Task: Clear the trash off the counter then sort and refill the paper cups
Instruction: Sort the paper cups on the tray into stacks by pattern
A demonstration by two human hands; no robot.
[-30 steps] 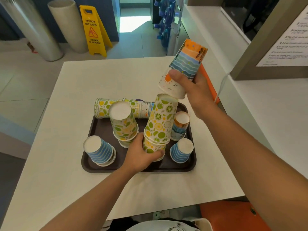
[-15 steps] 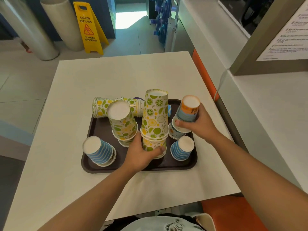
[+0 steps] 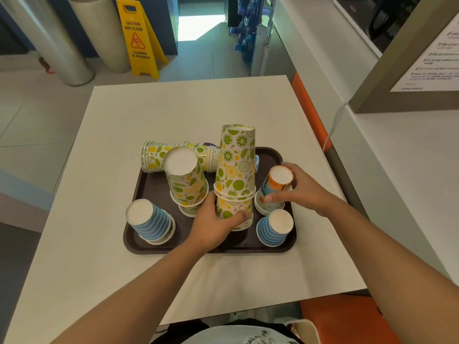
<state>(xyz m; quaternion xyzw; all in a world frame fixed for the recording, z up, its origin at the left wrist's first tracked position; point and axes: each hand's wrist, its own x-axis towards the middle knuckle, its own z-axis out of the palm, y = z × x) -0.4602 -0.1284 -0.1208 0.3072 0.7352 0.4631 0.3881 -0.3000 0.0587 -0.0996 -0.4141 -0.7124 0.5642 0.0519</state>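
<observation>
Yellow wet-floor sign (image 3: pixel 139 38), tiled floor (image 3: pixel 32 105)

the square, off-white bench (image 3: pixel 149 115) carries one dark brown rectangular plastic tray (image 3: pixel 149 192), lying flat on the half of the bench nearest the person, with bare surface around the tray.
</observation>
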